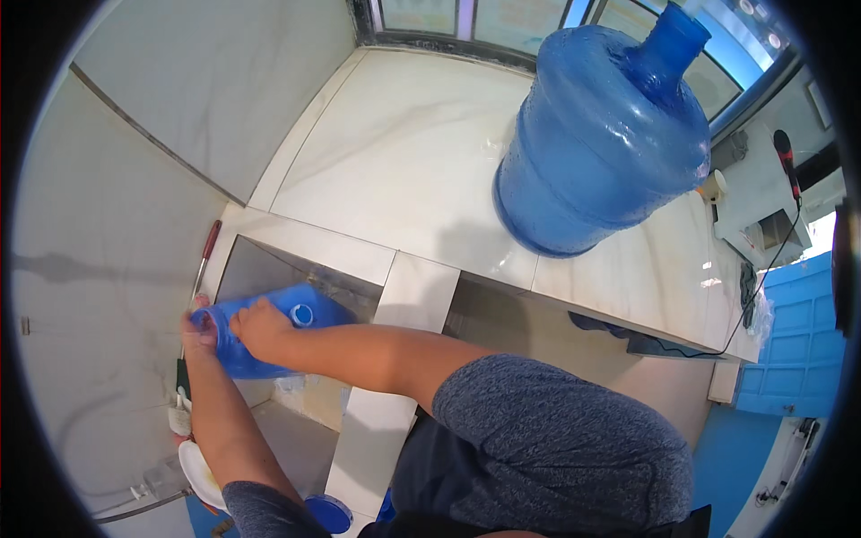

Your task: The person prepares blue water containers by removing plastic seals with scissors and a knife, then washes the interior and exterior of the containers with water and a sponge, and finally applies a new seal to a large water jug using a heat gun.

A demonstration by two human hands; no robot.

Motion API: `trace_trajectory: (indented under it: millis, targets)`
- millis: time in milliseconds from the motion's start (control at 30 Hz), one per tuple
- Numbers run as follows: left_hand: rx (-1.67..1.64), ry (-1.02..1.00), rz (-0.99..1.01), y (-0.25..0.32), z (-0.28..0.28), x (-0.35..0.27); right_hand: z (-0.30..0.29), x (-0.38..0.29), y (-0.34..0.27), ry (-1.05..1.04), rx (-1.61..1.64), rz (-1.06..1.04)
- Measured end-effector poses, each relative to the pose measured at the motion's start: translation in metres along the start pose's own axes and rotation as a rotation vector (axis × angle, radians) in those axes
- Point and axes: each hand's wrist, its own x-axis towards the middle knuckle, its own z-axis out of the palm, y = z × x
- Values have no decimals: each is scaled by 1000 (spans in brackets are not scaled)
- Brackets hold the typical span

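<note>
A blue plastic water container (252,360) lies on its side over a tiled basin, its wide mouth towards the left wall. My left hand (200,331) grips the rim of that mouth, fingers partly hidden behind it. My right hand (261,328) rests on the container's upper side with curled fingers, just right of the mouth; whether it grips anything there I cannot tell. Beside its wrist is a small round cap or spout (301,315) on the container. A large blue water-cooler bottle (605,141) stands upright on the tiled counter, at the upper right.
A red-handled tool (212,241) leans on the left wall. Below it are a white brush (179,420) and a white basin or plate (198,471). A blue lid (329,514) lies near the bottom. The tiled ledge (377,430) edges the basin. A black cord (746,309) hangs at the right.
</note>
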Motion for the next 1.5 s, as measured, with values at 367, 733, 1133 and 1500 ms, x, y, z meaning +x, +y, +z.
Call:
trace_trajectory:
  millis: [367, 733, 1133, 1500]
  targets:
    - [2185, -76, 564, -62, 155, -110, 19, 24, 41, 44, 100, 248]
    - [1047, 126, 928, -91, 123, -139, -64, -71, 80, 176, 495, 255]
    - [631, -246, 439, -13, 141, -176, -141, -194, 188, 294, 1343, 455]
    - [928, -218, 325, 15, 131, -178, -140, -188, 175, 307, 1275, 489]
